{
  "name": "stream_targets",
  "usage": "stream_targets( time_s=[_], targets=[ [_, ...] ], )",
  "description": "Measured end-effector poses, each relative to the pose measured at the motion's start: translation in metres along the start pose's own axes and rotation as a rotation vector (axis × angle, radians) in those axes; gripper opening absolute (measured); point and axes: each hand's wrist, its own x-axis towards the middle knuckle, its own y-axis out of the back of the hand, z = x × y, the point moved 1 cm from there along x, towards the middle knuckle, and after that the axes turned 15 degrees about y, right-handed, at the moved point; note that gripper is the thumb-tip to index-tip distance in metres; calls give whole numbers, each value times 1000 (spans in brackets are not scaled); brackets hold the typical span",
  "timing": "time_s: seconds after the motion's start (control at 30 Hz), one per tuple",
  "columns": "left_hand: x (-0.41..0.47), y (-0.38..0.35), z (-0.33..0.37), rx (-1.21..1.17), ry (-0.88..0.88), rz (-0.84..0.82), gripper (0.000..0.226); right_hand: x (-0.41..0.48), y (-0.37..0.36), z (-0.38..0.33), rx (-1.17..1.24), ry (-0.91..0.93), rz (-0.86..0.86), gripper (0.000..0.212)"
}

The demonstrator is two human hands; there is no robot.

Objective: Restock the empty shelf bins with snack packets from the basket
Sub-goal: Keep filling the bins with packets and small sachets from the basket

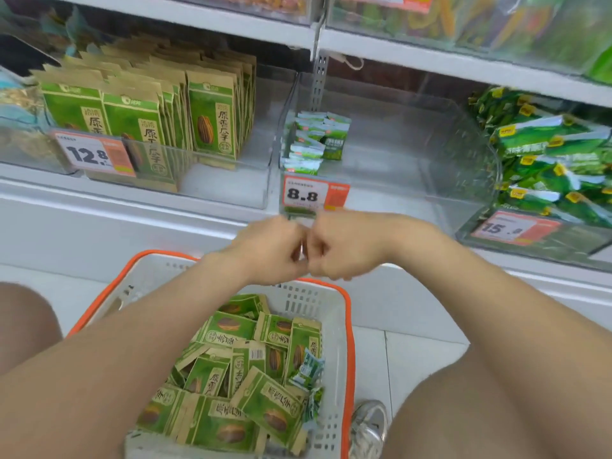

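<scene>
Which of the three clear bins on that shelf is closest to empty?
The middle bin, tagged 8.8: only a few small packets at its left, while the left bin and right bin hold many.

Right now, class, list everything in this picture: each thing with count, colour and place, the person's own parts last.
basket: one, white with orange rim, on the floor.
seed packets: many, green and brown, loose in the basket.
small packets: a few, green and white, basket's right side.
left bin: one, clear, holding standing green-brown packets.
middle bin: one, clear, mostly bare; small green-white packets at its left.
right bin: one, clear, heaped with green packets.
price tags: three, white-orange, on bin fronts.
shoe: one, pale, right of basket.
left hand and right hand: two, fingers curled, knuckles together before the middle bin; any hold unclear.
</scene>
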Motion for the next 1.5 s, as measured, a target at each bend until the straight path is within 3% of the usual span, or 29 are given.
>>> stream_targets(
  time_s=[0.03,0.1,0.27,0.33,0.37,0.47,0.57,0.77,1.0,1.1,1.23,1.3,1.43,1.5],
  targets=[
    [-3,-15,1,2,-3,-161,12,-1,-14,-2,11,-22,-167,22],
    [-12,-50,2,-16,5,-382,8,3,-41,-3,-76,-40,-346,20],
    [-36,-129,14,172,45,-777,26,12,-88,-4,-225,-31,-479,26],
    [-43,-154,16,282,27,-865,20,14,-97,-2,-232,-40,-500,27],
    [-46,-163,17,305,20,-883,28,15,-100,-2,-236,-49,-498,27],
    [-51,-183,21,293,-15,-796,63,16,-100,1,-247,-53,-456,26],
    [-49,-203,20,238,6,-739,73,13,-96,6,-234,-58,-441,29],
    [-48,-225,16,74,146,-622,25,14,-91,9,-235,-39,-406,33],
    [-31,-187,12,-242,283,-570,13,16,-72,11,-253,-27,-377,32],
    [-18,-156,8,-538,463,-584,15,13,-59,15,-247,-70,-345,30],
    [-4,-110,7,-895,595,-472,17,3,-46,21,-239,-93,-286,14],
    [0,-86,11,-1075,644,-414,16,0,-42,26,-221,-76,-196,18],
    [-9,-39,18,-1384,757,-340,12,-4,-41,30,-188,-41,105,51],
    [-15,-20,17,-1539,795,-319,7,-4,-39,28,-133,-8,244,51]
  ],
)
